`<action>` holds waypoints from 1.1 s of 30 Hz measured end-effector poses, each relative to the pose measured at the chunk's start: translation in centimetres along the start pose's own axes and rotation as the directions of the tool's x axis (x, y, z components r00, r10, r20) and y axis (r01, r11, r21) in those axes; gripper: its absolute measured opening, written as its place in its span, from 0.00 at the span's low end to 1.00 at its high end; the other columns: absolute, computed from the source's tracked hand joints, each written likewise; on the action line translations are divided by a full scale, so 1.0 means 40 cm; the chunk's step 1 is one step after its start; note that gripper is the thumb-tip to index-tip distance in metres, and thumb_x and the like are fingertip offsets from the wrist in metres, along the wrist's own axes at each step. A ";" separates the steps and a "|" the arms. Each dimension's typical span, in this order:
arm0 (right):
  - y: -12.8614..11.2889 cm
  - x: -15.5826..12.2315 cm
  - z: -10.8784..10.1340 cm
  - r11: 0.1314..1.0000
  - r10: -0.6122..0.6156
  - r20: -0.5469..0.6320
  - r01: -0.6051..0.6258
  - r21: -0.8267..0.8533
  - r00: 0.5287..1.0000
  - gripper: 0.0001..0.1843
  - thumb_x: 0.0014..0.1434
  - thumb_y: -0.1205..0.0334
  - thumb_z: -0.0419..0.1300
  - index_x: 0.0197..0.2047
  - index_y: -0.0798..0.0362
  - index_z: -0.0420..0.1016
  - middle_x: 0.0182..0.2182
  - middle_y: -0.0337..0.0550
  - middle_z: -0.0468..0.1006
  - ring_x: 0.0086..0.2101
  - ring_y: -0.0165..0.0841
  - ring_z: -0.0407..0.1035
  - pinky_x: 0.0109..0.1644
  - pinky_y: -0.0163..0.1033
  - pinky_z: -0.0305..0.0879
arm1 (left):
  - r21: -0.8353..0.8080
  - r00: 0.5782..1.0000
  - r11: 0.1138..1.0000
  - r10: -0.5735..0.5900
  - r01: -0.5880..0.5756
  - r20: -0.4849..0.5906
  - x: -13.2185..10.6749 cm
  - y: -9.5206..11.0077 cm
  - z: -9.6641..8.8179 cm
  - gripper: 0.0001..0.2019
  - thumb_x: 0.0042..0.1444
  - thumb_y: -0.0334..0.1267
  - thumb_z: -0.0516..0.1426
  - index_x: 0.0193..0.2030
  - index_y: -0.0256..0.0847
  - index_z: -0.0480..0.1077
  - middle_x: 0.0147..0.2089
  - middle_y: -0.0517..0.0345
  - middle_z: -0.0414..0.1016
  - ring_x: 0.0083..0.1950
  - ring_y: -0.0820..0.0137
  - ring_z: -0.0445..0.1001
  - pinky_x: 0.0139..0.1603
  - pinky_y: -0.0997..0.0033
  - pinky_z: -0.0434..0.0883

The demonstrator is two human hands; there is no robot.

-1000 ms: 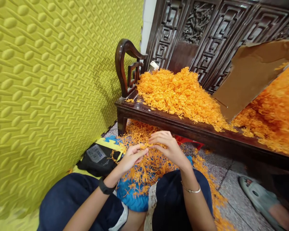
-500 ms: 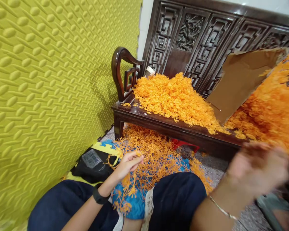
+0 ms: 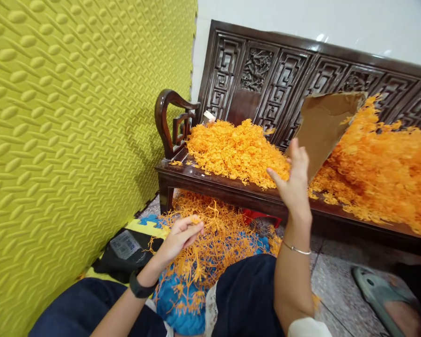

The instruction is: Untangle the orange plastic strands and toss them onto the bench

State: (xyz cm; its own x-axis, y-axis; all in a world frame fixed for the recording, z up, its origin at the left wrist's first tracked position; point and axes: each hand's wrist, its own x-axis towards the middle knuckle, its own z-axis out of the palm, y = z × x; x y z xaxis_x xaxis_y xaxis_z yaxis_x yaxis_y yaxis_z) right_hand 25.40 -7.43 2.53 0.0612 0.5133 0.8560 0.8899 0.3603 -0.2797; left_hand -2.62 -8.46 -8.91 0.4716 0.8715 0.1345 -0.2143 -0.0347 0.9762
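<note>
My left hand (image 3: 179, 235) is pinched on a small orange plastic piece, low over a loose tangle of orange strands (image 3: 214, 238) spread on a blue cushion (image 3: 177, 302) between my knees. My right hand (image 3: 293, 181) is raised with fingers spread and empty, in front of the dark wooden bench (image 3: 231, 189), near the edge of a heap of orange pieces (image 3: 236, 150) and a brown cardboard sheet (image 3: 321, 126). A second, larger orange heap (image 3: 382, 173) lies right of the cardboard.
A yellow-green embossed foam wall (image 3: 73, 126) stands close on the left. A black pouch (image 3: 124, 250) lies on the floor by it. Someone else's foot in a grey sandal (image 3: 382, 295) is at the lower right. A red object (image 3: 257, 216) sits under the bench.
My right hand left the tangle, swung out to the right, and now is lifted open before the bench. My left hand stayed put with its piece. The camera tilted up.
</note>
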 end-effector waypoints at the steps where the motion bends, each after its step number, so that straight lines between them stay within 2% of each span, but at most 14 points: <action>1: 0.001 -0.020 0.022 0.998 0.038 0.014 -0.038 0.045 0.999 0.24 0.60 0.54 0.57 0.59 0.49 0.65 0.57 0.50 0.67 0.56 0.42 0.62 0.60 0.55 0.59 | -0.001 0.999 1.000 0.030 -0.030 -0.027 0.004 0.003 -0.008 0.20 0.51 0.55 0.59 0.24 0.36 0.67 0.11 0.72 0.51 0.13 0.82 0.44 0.17 0.76 0.42; 3: 0.004 -0.074 0.070 0.956 0.172 0.095 -0.190 0.223 0.980 0.20 0.58 0.54 0.58 0.53 0.51 0.72 0.50 0.50 0.74 0.49 0.41 0.70 0.55 0.53 0.65 | -0.005 0.994 0.997 0.076 -0.076 -0.075 0.012 0.001 -0.025 0.19 0.53 0.53 0.58 0.26 0.36 0.68 0.11 0.73 0.50 0.13 0.83 0.44 0.18 0.76 0.42; 5: 0.001 -0.128 0.111 0.857 0.285 0.243 -0.360 0.368 0.927 0.15 0.57 0.54 0.59 0.42 0.53 0.77 0.41 0.49 0.79 0.38 0.38 0.74 0.48 0.49 0.70 | -0.014 0.988 0.995 0.097 -0.099 -0.124 0.018 -0.012 -0.040 0.18 0.54 0.52 0.58 0.26 0.37 0.68 0.11 0.73 0.50 0.13 0.82 0.44 0.19 0.76 0.43; 8: -0.032 -0.170 0.138 0.761 0.292 0.414 -0.472 0.445 0.862 0.12 0.56 0.55 0.60 0.36 0.55 0.78 0.35 0.47 0.80 0.34 0.37 0.75 0.44 0.44 0.71 | -0.030 0.977 0.995 0.091 -0.099 -0.191 0.024 -0.033 -0.055 0.18 0.54 0.52 0.57 0.26 0.37 0.68 0.10 0.73 0.50 0.13 0.82 0.44 0.19 0.75 0.44; 11: -0.095 -0.170 0.129 0.763 0.192 0.442 -0.417 0.495 0.876 0.09 0.59 0.58 0.59 0.38 0.53 0.78 0.36 0.45 0.79 0.37 0.35 0.74 0.44 0.41 0.69 | -0.020 0.977 0.997 0.065 -0.071 -0.204 0.022 -0.039 -0.060 0.18 0.54 0.52 0.57 0.26 0.37 0.68 0.10 0.73 0.50 0.13 0.82 0.44 0.20 0.75 0.46; 15: -0.188 -0.172 0.113 0.774 -0.074 0.414 -0.209 0.597 0.907 0.07 0.60 0.64 0.58 0.41 0.49 0.77 0.41 0.43 0.78 0.44 0.35 0.71 0.50 0.43 0.67 | 0.032 0.981 0.999 0.042 -0.036 -0.188 0.011 -0.022 -0.061 0.18 0.54 0.51 0.56 0.27 0.37 0.68 0.11 0.72 0.51 0.14 0.81 0.46 0.20 0.76 0.47; 18: -0.240 -0.194 0.124 0.774 -0.229 0.463 -0.128 0.620 0.856 0.16 0.60 0.63 0.60 0.52 0.46 0.72 0.48 0.44 0.75 0.51 0.36 0.66 0.55 0.45 0.63 | 0.072 0.991 0.997 -0.009 0.019 -0.133 -0.001 -0.013 -0.054 0.18 0.53 0.52 0.57 0.27 0.37 0.67 0.13 0.72 0.51 0.15 0.81 0.47 0.18 0.76 0.45; 20: -0.260 -0.210 0.141 0.811 -0.251 0.514 -0.111 0.574 0.820 0.25 0.58 0.60 0.62 0.59 0.46 0.65 0.52 0.46 0.72 0.53 0.37 0.64 0.56 0.46 0.61 | 0.090 0.996 0.995 -0.035 0.043 -0.079 -0.009 -0.014 -0.045 0.18 0.52 0.52 0.58 0.25 0.38 0.64 0.14 0.72 0.50 0.16 0.81 0.46 0.18 0.76 0.44; 21: -0.265 -0.217 0.151 0.831 -0.246 0.527 -0.104 0.547 0.813 0.25 0.58 0.58 0.62 0.59 0.47 0.66 0.51 0.46 0.73 0.51 0.37 0.65 0.55 0.46 0.62 | 0.102 0.998 0.994 -0.041 0.046 -0.051 -0.012 -0.015 -0.039 0.18 0.52 0.51 0.58 0.24 0.38 0.63 0.15 0.72 0.49 0.16 0.81 0.47 0.18 0.76 0.44; 22: -0.266 -0.223 0.160 0.848 -0.235 0.536 -0.099 0.521 0.811 0.20 0.59 0.57 0.61 0.55 0.48 0.69 0.46 0.46 0.75 0.47 0.36 0.67 0.52 0.45 0.62 | 0.116 0.999 0.992 -0.043 0.046 -0.025 -0.016 -0.017 -0.032 0.17 0.52 0.50 0.58 0.24 0.38 0.62 0.16 0.72 0.49 0.17 0.80 0.47 0.18 0.76 0.44; 24: -0.262 -0.228 0.172 0.875 -0.189 0.544 -0.111 0.471 0.817 0.08 0.60 0.57 0.59 0.40 0.50 0.76 0.33 0.42 0.77 0.36 0.34 0.69 0.44 0.42 0.62 | 0.143 0.999 0.989 -0.045 0.042 0.021 -0.020 -0.019 -0.018 0.15 0.53 0.48 0.58 0.27 0.38 0.64 0.17 0.71 0.50 0.18 0.80 0.48 0.18 0.76 0.45; 26: -0.254 -0.227 0.178 0.875 -0.101 0.527 -0.176 0.450 0.844 0.11 0.60 0.58 0.59 0.28 0.52 0.75 0.26 0.40 0.75 0.30 0.31 0.67 0.40 0.40 0.61 | 0.138 0.998 0.990 -0.041 0.035 0.038 -0.022 -0.019 -0.004 0.14 0.56 0.48 0.56 0.30 0.37 0.66 0.19 0.70 0.50 0.19 0.80 0.48 0.19 0.76 0.44; 29: -0.246 -0.223 0.180 0.771 0.105 0.435 -0.349 0.533 0.894 0.10 0.56 0.60 0.62 0.24 0.52 0.74 0.25 0.40 0.75 0.29 0.32 0.68 0.36 0.38 0.62 | 0.074 0.999 0.997 -0.002 0.000 0.034 -0.022 -0.020 0.015 0.15 0.59 0.49 0.53 0.33 0.38 0.66 0.20 0.70 0.49 0.19 0.79 0.47 0.19 0.75 0.44; 33: -0.255 -0.234 0.185 0.598 0.306 0.351 -0.465 0.652 0.885 0.06 0.53 0.64 0.64 0.25 0.52 0.75 0.26 0.40 0.75 0.30 0.31 0.68 0.35 0.37 0.63 | 0.008 0.999 1.000 0.023 -0.023 0.049 -0.022 -0.016 0.027 0.15 0.60 0.50 0.52 0.33 0.39 0.64 0.19 0.71 0.46 0.18 0.79 0.44 0.19 0.76 0.44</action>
State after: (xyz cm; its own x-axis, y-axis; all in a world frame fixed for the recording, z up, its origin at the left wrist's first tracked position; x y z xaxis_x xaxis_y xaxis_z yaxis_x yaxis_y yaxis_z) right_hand 12.38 -10.15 -5.84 0.1681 0.8377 0.5196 0.2091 0.4848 -0.8493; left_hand -1.99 -9.71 -9.48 0.5077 0.8457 0.1645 -0.2185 -0.0584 0.9741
